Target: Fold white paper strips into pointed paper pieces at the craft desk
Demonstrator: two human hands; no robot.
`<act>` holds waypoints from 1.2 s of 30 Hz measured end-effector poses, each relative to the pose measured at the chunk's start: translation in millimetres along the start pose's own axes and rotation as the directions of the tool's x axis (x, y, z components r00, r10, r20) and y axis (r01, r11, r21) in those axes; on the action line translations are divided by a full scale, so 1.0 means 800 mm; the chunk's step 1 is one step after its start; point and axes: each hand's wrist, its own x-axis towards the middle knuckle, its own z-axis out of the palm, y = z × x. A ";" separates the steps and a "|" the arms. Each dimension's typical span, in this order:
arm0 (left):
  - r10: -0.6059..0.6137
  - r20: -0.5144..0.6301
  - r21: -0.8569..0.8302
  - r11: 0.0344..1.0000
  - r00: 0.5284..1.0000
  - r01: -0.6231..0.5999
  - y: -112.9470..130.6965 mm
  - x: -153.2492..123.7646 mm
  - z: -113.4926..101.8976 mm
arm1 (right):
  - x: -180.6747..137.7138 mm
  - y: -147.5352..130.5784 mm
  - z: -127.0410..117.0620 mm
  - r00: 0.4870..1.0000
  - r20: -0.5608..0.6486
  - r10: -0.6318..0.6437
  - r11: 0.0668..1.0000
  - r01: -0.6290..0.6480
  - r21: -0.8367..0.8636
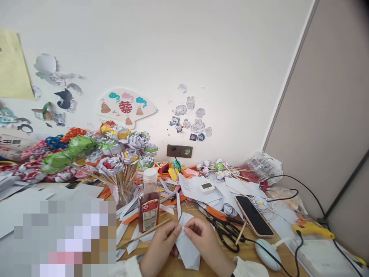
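Between my two hands is a folded piece of white paper (pixel 188 252), creased into a pointed shape that hangs down toward the table edge. My left hand (pixel 167 239) pinches it near the top from the left. From the right, my right hand (pixel 198 234) pinches the same spot, so the thumbs almost meet. The fingers behind the paper are partly hidden. Just left of my hands stands a bottle of dark red liquid (pixel 149 204) with a white cap, and a thin wooden stick (pixel 150 233) lies in front of it. Black-handled scissors (pixel 226 232) rest to the right.
Paper flowers on sticks (pixel 115 154) crowd the left back. A phone (pixel 254 216), a small white timer (pixel 206 187), a yellow glue gun (pixel 313 229) and a pale rounded device (pixel 268 254) with a cable lie rightward. Paper scraps cover much of the table. A blurred patch hides the lower left.
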 end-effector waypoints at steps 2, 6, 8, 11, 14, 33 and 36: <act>0.004 -0.005 0.018 1.000 1.000 -0.004 0.003 -0.001 0.000 | 0.000 -0.001 -0.001 1.000 0.003 0.007 1.000 -0.007 0.020; 0.010 0.003 0.040 0.999 1.000 -0.010 0.003 -0.001 0.000 | -0.001 -0.003 -0.001 1.000 0.000 0.009 1.000 -0.009 0.012; 0.015 0.014 0.050 0.999 1.000 -0.016 0.002 -0.001 0.000 | -0.002 -0.002 0.000 1.000 -0.006 0.017 1.000 -0.017 -0.003; 0.049 0.015 0.068 0.996 0.999 -0.050 0.001 -0.002 0.000 | -0.002 -0.003 0.000 1.000 -0.007 0.025 1.000 -0.025 -0.012; 0.069 -0.010 0.072 0.995 0.998 -0.068 0.003 -0.002 -0.001 | -0.002 -0.007 -0.003 1.000 0.017 0.004 1.000 -0.005 0.016; 0.035 -0.144 -0.116 0.992 0.989 -0.052 0.016 0.006 -0.017 | 0.011 0.005 -0.024 0.993 0.113 0.043 0.960 -0.072 0.270; -0.022 -0.142 -0.147 0.989 0.990 0.001 0.015 0.006 -0.017 | 0.011 0.004 -0.026 0.982 0.168 0.083 0.959 -0.124 0.254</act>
